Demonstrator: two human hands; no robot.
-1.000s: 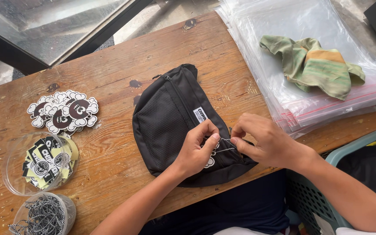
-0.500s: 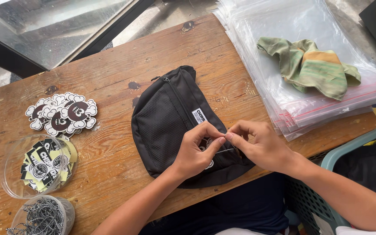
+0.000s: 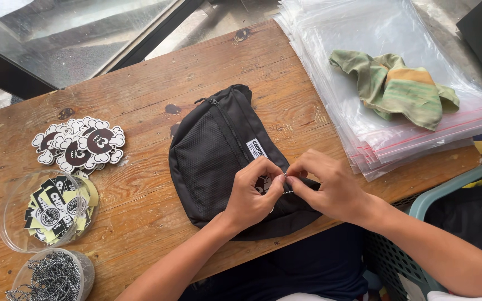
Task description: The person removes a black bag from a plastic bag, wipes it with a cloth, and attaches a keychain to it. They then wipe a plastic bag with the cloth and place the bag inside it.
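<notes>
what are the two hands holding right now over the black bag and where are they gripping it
Both the left hand and the right hand pinch a thin metal chain between fingertips, over the black waist bag. Exactly which part of it cannot be told.

Black waist bag [image 3: 218, 161], flat on table

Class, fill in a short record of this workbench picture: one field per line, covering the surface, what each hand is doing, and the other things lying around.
surface: worn wooden table
main item: black waist bag, lying flat
left hand: on the bag, fingers pinching a small metal chain
right hand: fingertips meeting the left at the same chain
far left: pile of cloud-shaped tags
near left: clear tub of cards; clear tub of chains
right: stack of clear zip bags with a green-and-orange cloth on top
</notes>
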